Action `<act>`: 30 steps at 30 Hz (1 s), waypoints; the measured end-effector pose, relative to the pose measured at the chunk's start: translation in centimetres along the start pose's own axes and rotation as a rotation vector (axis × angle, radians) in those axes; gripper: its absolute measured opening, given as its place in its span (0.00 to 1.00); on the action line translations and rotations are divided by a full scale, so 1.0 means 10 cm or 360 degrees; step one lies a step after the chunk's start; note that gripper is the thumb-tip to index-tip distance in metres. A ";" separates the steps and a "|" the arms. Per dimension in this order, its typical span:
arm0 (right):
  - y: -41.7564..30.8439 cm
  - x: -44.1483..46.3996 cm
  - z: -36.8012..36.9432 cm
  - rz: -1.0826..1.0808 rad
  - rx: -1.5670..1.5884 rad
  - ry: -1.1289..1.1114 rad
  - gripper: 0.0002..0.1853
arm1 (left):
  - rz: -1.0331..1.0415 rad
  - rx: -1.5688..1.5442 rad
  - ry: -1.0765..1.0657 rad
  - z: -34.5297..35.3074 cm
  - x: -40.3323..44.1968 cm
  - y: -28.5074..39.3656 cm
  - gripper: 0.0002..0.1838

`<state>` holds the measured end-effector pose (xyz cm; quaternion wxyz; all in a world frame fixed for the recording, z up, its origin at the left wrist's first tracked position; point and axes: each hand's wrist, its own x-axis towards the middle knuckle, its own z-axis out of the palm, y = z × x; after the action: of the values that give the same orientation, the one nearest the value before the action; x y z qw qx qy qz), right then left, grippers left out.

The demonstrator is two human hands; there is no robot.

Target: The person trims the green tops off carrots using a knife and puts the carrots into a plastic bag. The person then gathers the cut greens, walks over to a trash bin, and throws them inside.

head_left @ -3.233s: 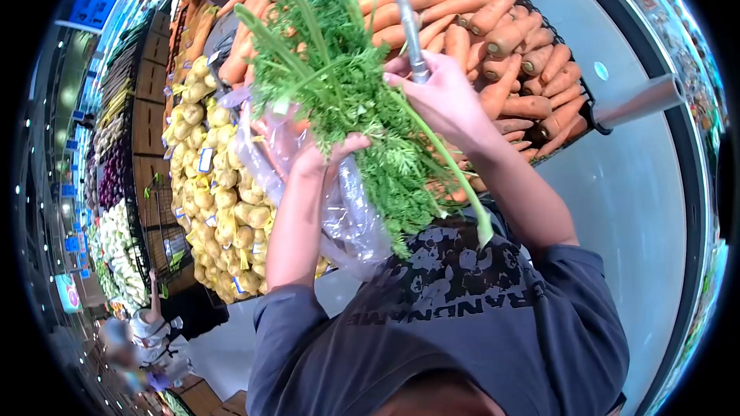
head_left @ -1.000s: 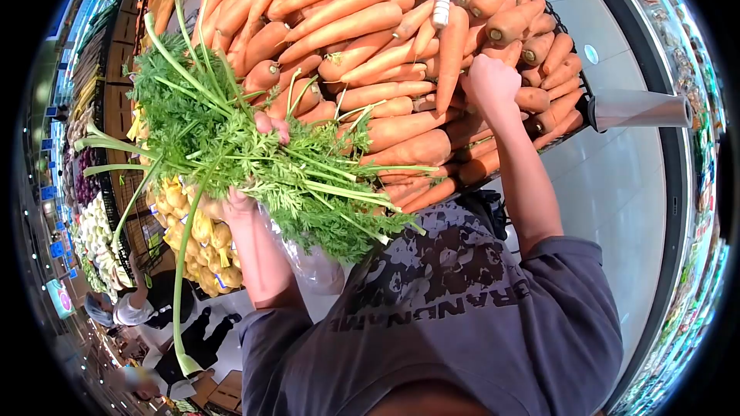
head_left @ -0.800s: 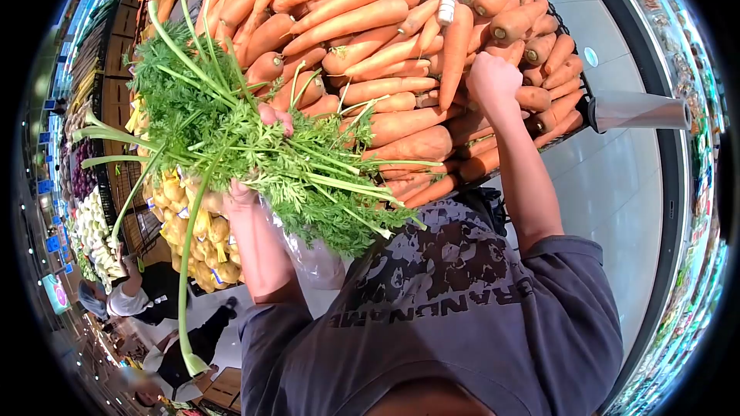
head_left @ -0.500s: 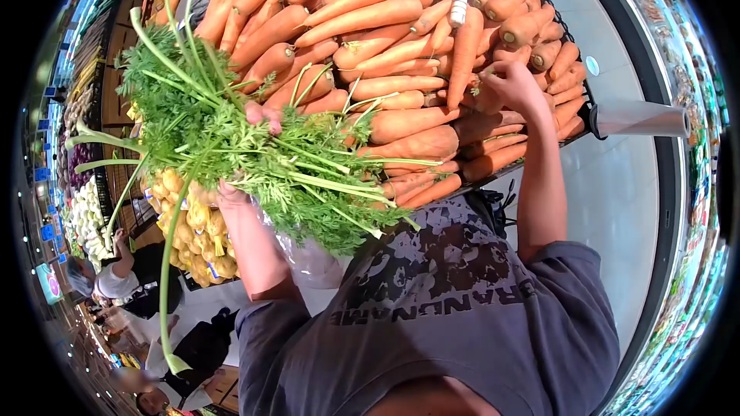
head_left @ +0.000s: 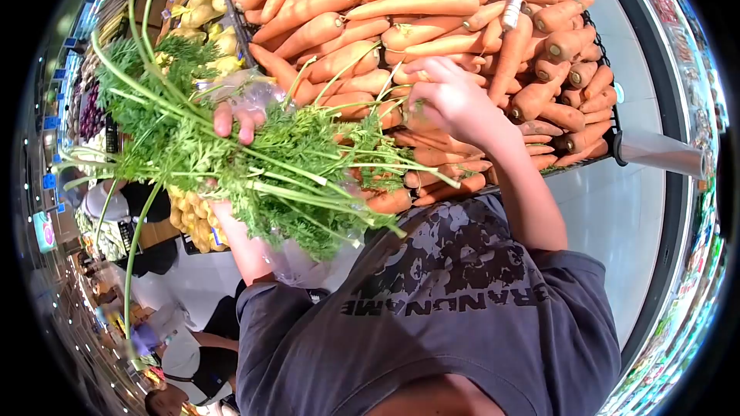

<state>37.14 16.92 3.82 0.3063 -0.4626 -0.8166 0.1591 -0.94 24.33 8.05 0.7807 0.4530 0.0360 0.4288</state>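
My left hand point(head_left: 240, 122) is closed around a large bunch of carrot greens point(head_left: 289, 185), with fingertips showing over the stems. Long pale green stalks stick out of the bunch to both sides. Crinkled clear plastic point(head_left: 250, 88) shows beside the fingers and under the leaves. Over the heap of carrots point(head_left: 420, 4), my right hand point(head_left: 451, 100) is bent, fingers curled and pointing left near the loose stem ends. What it holds, if anything, is hidden. A knife with a white handle point(head_left: 512, 14) lies on the carrots above it.
A black crate edge point(head_left: 609, 100) borders the carrots, with a grey tube point(head_left: 663, 152) sticking out at its corner. Yellow bagged produce point(head_left: 196, 219) sits at the left. Another person point(head_left: 189, 354) is at the lower left, near other produce stands.
My right hand has moved left across the carrots, towards the greens. My left hand and the bunch have shifted slightly left. The view has turned, so the carrots appear further right.
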 end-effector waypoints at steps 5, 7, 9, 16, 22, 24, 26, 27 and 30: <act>0.11 0.23 0.37 -0.0278 -0.0209 -0.0103 0.06 | 0.0098 0.0363 0.0061 0.02 -0.24 0.19 0.27; 0.12 0.27 0.44 -0.0186 -0.0090 -0.0250 0.10 | -0.0019 0.0240 0.0036 -0.07 -0.30 0.26 0.22; 0.14 0.30 0.42 -0.0266 -0.0159 -0.0282 0.14 | -0.0010 0.0209 0.0047 -0.08 -0.37 0.24 0.20; 0.27 0.50 0.35 -0.0412 -0.0051 -0.0403 0.26 | 0.0013 0.0187 0.0041 -0.16 -0.45 0.19 0.14; 0.31 0.58 0.30 -0.0380 0.0064 -0.0604 0.18 | 0.0167 0.0238 -0.0033 -0.07 -0.36 0.17 0.17; 0.32 0.59 0.31 -0.0390 0.0048 -0.0602 0.17 | 0.0151 0.0095 -0.0132 -0.12 -0.35 0.16 0.20; 0.30 0.59 0.31 -0.0398 0.0039 -0.0603 0.16 | 0.0138 0.0052 -0.0135 -0.20 -0.36 0.13 0.20; 0.25 0.61 0.29 -0.0306 -0.0050 -0.0737 0.19 | 0.0147 0.0097 -0.0109 -0.25 -0.36 0.10 0.19; 0.23 0.61 0.37 -0.0255 -0.0215 -0.0839 0.22 | 0.0514 -0.0615 0.0161 -0.06 -0.36 -0.41 0.19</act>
<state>33.89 23.41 1.97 0.0634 -0.3585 -0.9109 0.1944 -0.84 21.30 3.51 0.7714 0.2733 -0.0804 0.5690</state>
